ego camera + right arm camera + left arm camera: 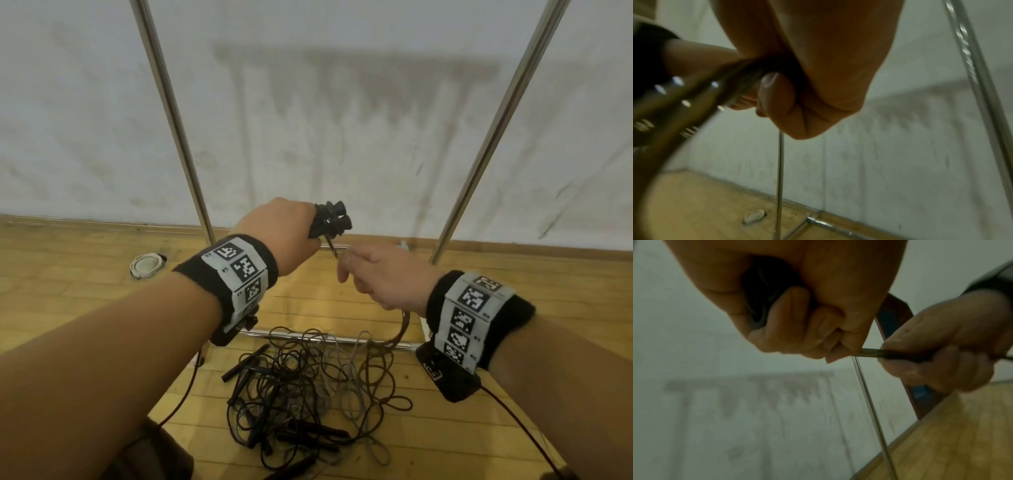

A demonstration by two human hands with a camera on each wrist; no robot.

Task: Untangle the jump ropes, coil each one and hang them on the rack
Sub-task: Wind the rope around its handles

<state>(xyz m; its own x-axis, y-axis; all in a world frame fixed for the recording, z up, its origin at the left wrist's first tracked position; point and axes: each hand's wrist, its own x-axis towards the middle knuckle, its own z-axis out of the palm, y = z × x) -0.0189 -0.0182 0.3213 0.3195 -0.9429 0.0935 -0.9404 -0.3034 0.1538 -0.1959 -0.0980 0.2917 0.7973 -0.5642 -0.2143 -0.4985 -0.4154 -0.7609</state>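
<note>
My left hand (284,229) is raised in front of the rack and grips two black rope handles (332,219), their ends sticking out past my fist. A brown rope (331,245) runs from that fist into my right hand (373,274), which pinches it close beside the left. Below my right wrist the brown rope (402,329) curves down to a tangled pile of black, grey and brown ropes (315,387) on the floor. In the left wrist view my left hand (807,321) is curled round the dark handles (764,293). The right wrist view has my right hand's fingers (777,97) closed on the blurred rope (694,105).
Two slanting metal rack posts (171,116) (496,130) rise on either side of my hands, with a base bar (308,337) across the wooden floor. A white round cap (147,265) lies at the left by the stained wall. Thin red cables trail from both wrist cameras.
</note>
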